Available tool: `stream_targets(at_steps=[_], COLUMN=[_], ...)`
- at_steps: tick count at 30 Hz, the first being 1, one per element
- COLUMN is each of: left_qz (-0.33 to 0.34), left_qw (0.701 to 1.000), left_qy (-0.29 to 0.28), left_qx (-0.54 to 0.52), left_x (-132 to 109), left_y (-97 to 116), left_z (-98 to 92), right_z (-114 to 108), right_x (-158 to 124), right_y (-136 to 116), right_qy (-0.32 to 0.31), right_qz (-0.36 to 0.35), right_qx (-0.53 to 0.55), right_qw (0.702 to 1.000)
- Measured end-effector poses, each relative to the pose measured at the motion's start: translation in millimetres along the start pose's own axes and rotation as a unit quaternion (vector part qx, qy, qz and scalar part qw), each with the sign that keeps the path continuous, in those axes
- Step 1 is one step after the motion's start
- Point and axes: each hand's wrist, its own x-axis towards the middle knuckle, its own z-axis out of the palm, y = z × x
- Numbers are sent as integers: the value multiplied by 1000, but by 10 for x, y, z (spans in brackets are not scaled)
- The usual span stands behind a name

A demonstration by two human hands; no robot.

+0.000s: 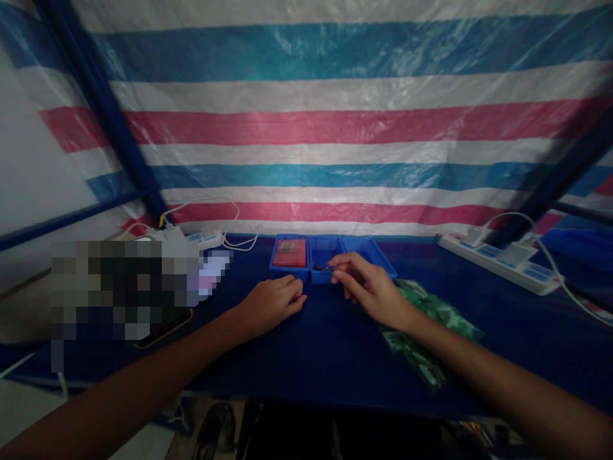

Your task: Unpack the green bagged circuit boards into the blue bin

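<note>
My left hand point(271, 303) rests on the dark blue table point(306, 358) with its fingers curled under, just in front of the left blue tray point(288, 257), which holds a red pack. My right hand point(368, 287) hovers at the front rim of the middle blue tray point(322, 257), fingers pinched on a small dark part point(330, 267) too small to name. A third blue tray point(371, 250) stands behind that hand. More small dark parts lie in the middle tray.
A green plastic bag point(424, 332) lies under my right forearm. White power strips with cables sit at the back right point(502, 263) and back left point(201, 239). A striped tarp forms the back wall. A blurred patch covers the left of the table.
</note>
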Motion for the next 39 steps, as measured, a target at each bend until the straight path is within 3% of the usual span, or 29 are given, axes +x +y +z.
stream_targets(at_steps=[4,10,19,24,29,33,39], left_qz=[-4,-4,-5,1,25,32,36], left_qw=[1000,1000,1000,999,996,996,998], left_qy=[-7,-4,2,-2,-10,-20,-44], left_qx=[1,-3,-16,-34,-86,-85,37], left_x=[6,5,-9,-8,-12,-34,-85], left_y=[-1,-3,-18,1,24,48,103], left_z=[-2,8,34,16,-3,-51,-197], right_z=[1,-15,-21,-38,-23,-8,26], right_x=[-4,-6,10,23,13,-4,-54], right_y=[-4,-26,18,101,117,80,19], right_qy=[25,67,106,145,125,99,-73], right_qz=[-9,-88,-58,6,-7,-33,-102], right_qx=[-28,-106,-120,-188,-265,-245,-173], right_qw=[999,988,985,972,956,964,977])
